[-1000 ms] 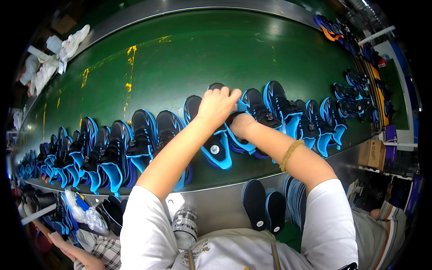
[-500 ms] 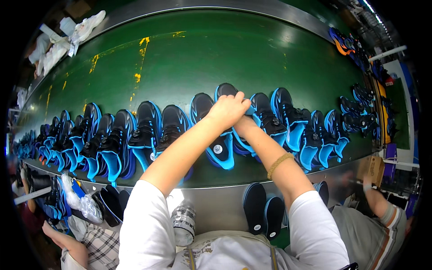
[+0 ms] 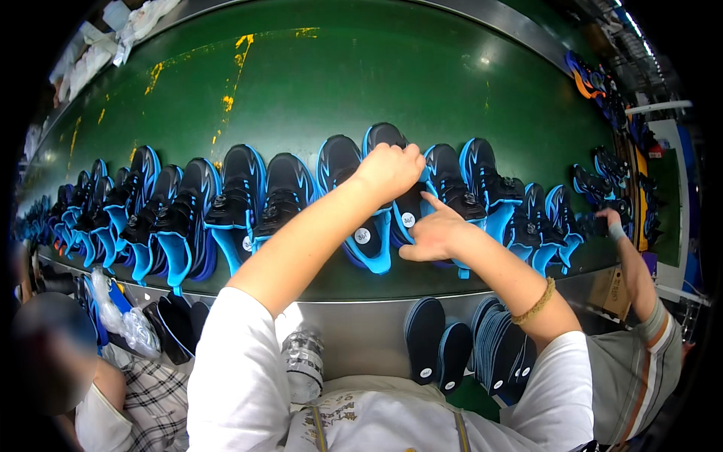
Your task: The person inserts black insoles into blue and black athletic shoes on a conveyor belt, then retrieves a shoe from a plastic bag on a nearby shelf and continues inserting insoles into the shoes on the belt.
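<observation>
Near the middle of the green table, my left hand (image 3: 392, 172) is closed over the lace and tongue area of a black and blue sneaker (image 3: 386, 134). A black insole (image 3: 407, 205) with a round white sticker shows inside that shoe. My right hand (image 3: 440, 232) is beside the shoe's heel opening, thumb and forefinger spread apart, the other fingers partly curled, nothing visible between them. To the left stands another sneaker (image 3: 339, 154), also with a stickered insole (image 3: 367, 237) inside. A further sneaker (image 3: 444, 164) stands just right of my hands.
Rows of similar sneakers (image 3: 199, 181) line the green table (image 3: 339, 75) on both sides. Loose insoles (image 3: 424, 331) and a stack of insoles (image 3: 493, 350) lie on the near metal ledge, beside a roll of clear tape (image 3: 303, 365). A co-worker's arm (image 3: 636, 264) reaches in at right.
My right hand has drawn back from under my left hand toward the shoe's heel, its thumb and forefinger spreading. The left hand stays on the shoe. A co-worker's arm has reached farther over the table.
</observation>
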`<state>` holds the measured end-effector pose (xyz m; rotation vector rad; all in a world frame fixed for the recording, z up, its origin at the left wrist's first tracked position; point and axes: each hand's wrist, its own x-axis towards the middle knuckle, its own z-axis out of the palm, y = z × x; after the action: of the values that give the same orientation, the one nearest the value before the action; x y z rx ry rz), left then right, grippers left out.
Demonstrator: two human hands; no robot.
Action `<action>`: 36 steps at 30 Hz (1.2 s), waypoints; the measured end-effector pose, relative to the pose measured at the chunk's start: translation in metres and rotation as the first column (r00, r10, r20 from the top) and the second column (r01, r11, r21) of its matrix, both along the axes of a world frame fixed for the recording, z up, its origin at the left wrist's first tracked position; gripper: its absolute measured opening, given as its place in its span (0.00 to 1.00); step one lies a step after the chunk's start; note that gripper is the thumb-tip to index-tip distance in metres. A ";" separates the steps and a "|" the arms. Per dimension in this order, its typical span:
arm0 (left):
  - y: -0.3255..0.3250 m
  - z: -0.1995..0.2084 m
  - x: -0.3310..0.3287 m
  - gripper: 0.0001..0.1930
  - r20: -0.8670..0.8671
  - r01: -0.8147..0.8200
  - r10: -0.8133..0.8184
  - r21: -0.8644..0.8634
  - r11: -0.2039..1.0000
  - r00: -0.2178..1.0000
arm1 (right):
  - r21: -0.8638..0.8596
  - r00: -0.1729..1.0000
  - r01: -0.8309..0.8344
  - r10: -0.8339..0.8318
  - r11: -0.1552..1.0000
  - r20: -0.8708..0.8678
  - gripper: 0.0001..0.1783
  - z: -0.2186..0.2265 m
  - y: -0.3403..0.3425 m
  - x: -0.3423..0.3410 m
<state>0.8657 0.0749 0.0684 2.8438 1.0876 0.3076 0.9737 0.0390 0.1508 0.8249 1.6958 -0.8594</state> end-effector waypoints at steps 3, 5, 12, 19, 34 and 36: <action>0.000 0.007 0.011 0.08 -0.002 0.037 -0.037 -0.017 0.999 0.999 | 0.083 0.990 0.130 -0.124 0.988 -0.073 0.34 -0.027 -0.006 0.020; 0.003 0.008 0.012 0.09 0.000 0.060 -0.060 -0.033 0.998 0.998 | 0.137 0.985 0.161 -0.149 0.978 -0.089 0.33 -0.038 -0.013 0.024; 0.001 0.012 -0.004 0.07 0.047 0.072 -0.066 -0.133 0.988 0.997 | 0.636 0.659 0.638 0.121 0.435 -0.743 0.09 -0.046 -0.100 0.050; -0.041 0.054 -0.011 0.08 0.200 0.246 -0.205 -0.203 0.948 0.958 | 0.598 0.578 0.748 0.159 0.289 -0.800 0.08 -0.068 -0.156 0.069; -0.012 0.053 0.051 0.10 -0.278 0.252 -0.546 -0.665 0.703 0.790 | 0.510 0.517 0.836 0.019 0.202 -0.856 0.12 -0.046 -0.112 0.042; -0.010 0.033 0.047 0.10 -0.336 0.347 -0.611 -0.587 0.731 0.717 | 0.496 0.510 0.835 0.003 0.240 -0.860 0.12 -0.048 -0.113 0.046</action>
<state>0.9123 0.0649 0.1010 2.6258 0.2890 -0.7114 1.0192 -0.0736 0.1029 2.1377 2.8183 -0.5690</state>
